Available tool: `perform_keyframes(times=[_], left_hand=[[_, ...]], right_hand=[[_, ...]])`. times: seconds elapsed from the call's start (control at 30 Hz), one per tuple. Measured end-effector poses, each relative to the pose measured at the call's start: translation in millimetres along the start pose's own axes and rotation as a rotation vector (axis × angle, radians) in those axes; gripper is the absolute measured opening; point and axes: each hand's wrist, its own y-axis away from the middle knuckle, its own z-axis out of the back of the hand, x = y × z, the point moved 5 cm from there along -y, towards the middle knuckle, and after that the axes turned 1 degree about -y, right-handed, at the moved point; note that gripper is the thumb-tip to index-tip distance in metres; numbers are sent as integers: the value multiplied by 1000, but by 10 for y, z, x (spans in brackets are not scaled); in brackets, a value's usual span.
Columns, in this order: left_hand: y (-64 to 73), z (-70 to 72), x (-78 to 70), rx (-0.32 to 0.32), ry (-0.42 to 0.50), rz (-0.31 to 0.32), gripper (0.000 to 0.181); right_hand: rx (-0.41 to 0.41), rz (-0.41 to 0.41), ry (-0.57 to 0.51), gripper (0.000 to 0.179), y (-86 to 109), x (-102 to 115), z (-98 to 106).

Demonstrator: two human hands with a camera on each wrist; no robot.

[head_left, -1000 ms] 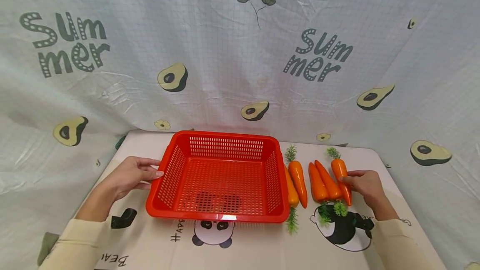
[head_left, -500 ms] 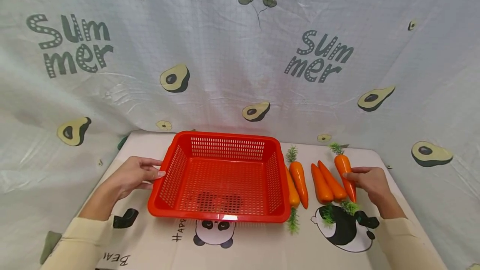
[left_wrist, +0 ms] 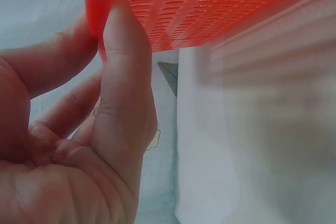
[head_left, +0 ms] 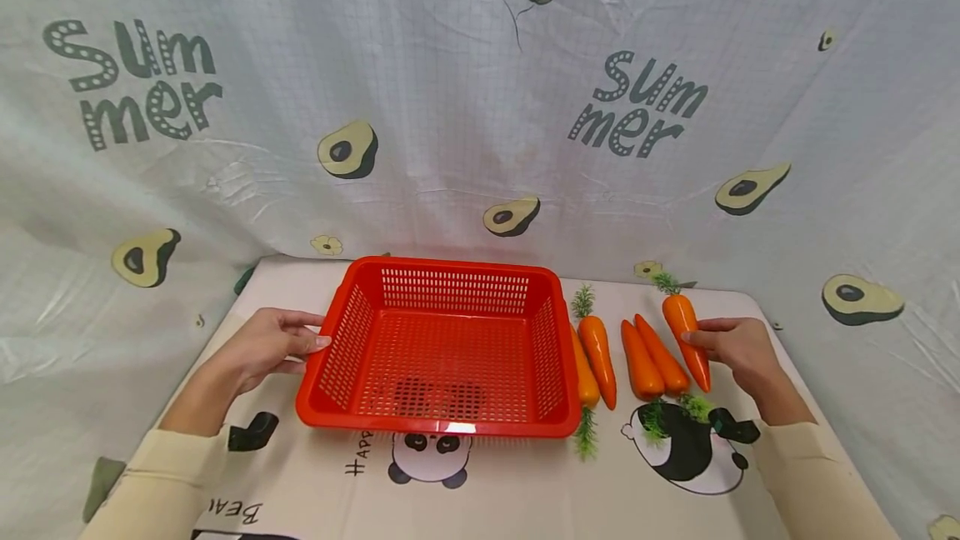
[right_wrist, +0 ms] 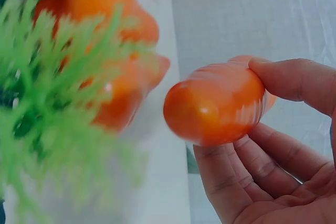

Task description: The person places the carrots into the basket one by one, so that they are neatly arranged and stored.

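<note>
My left hand (head_left: 266,348) pinches the left rim of a red slotted plastic basket (head_left: 435,426), which holds nothing. In the left wrist view, the basket's perforated wall (left_wrist: 173,14) rises above the thumb. On the right, my right hand (head_left: 746,357) grips an orange carrot (head_left: 682,319) between thumb and fingers, its leafy top pointing away from me. The right wrist view shows this carrot (right_wrist: 215,108) tip-on, with a gap between it and the others. Left of it lie two carrots side by side, one (head_left: 642,369) and another (head_left: 662,357), with their greens toward me.
Against the basket's right side lie a carrot (head_left: 597,348) and a yellower one (head_left: 587,377), partly hidden by the basket. Black bent pieces lie by each forearm, one at left (head_left: 253,432) and one at right (head_left: 733,426). A printed curtain (head_left: 450,90) hangs behind the table.
My right hand has raised the carrot away from the pair beside it, and those two have shifted slightly right. My left hand keeps its hold on the basket rim.
</note>
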Motion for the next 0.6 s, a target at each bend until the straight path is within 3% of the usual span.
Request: perform_keyframes(times=[0.6], left_hand=[[-31,0,43,-16,-9,6,62]], right_hand=[[80,109,38,63,68,400,-102]])
